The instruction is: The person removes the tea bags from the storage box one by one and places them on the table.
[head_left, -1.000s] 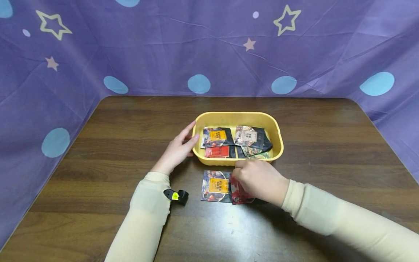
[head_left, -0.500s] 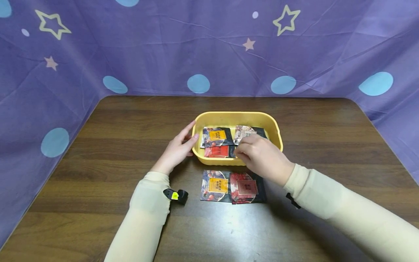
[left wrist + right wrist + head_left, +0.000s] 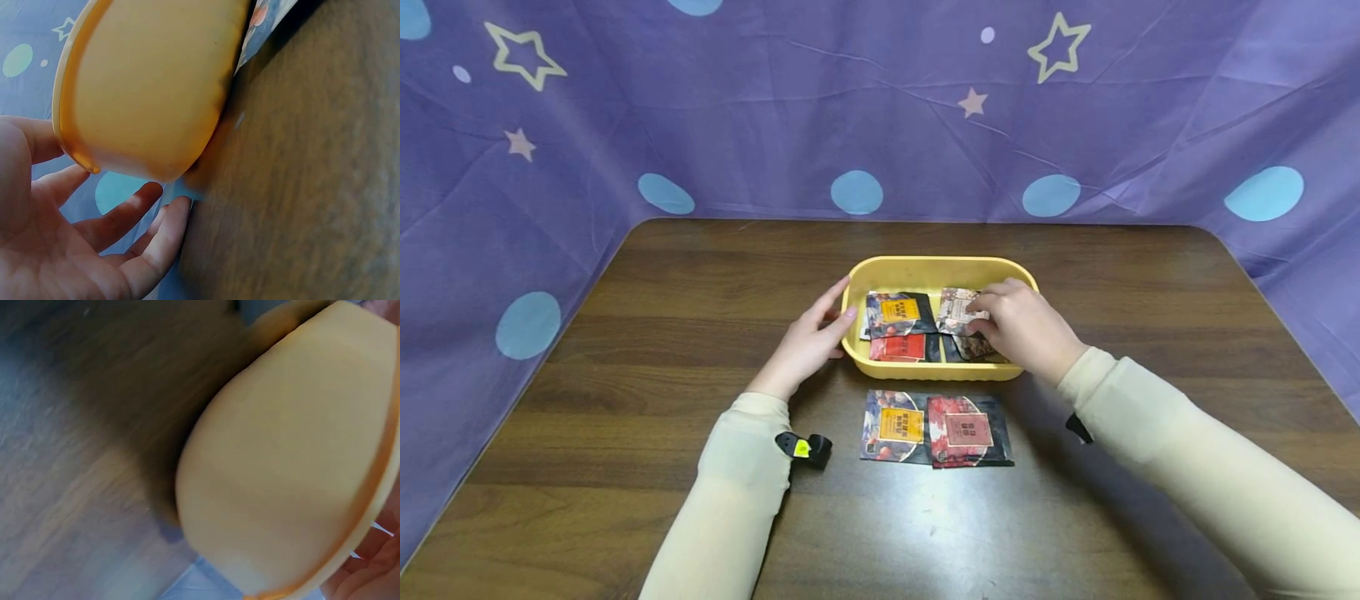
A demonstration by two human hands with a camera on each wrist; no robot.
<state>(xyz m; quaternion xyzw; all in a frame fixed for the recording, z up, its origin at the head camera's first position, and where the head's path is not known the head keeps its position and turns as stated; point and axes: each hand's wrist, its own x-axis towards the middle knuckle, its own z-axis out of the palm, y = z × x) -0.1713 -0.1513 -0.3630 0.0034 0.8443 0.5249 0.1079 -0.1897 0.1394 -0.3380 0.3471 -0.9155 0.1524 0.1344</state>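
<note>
A yellow plastic basket (image 3: 943, 372) stands on the table with several flat printed sachets inside. My left hand (image 3: 801, 346) rests against its left end, thumb over the rim; in the left wrist view the other fingers spread outside the wall. My right hand (image 3: 1030, 325) reaches over the right end and pinches a beige-and-black sachet (image 3: 953, 312) with curled fingers; its right half is hidden. Also inside lie an orange-labelled sachet (image 3: 898, 312) and a red one (image 3: 901, 347). In the right wrist view the basket's outer wall (image 3: 287, 450) hides my fingertips.
In front of the basket, an orange-labelled sachet (image 3: 901, 426) and a dark red sachet (image 3: 967, 430) lie side by side on the brown wooden table (image 3: 700, 275). A purple star-patterned cloth (image 3: 880, 108) hangs around the table's back and sides.
My right hand has left the dark red sachet on the table, moved up over the basket, then right to the beige sachet. My left hand stays at the basket's left end.
</note>
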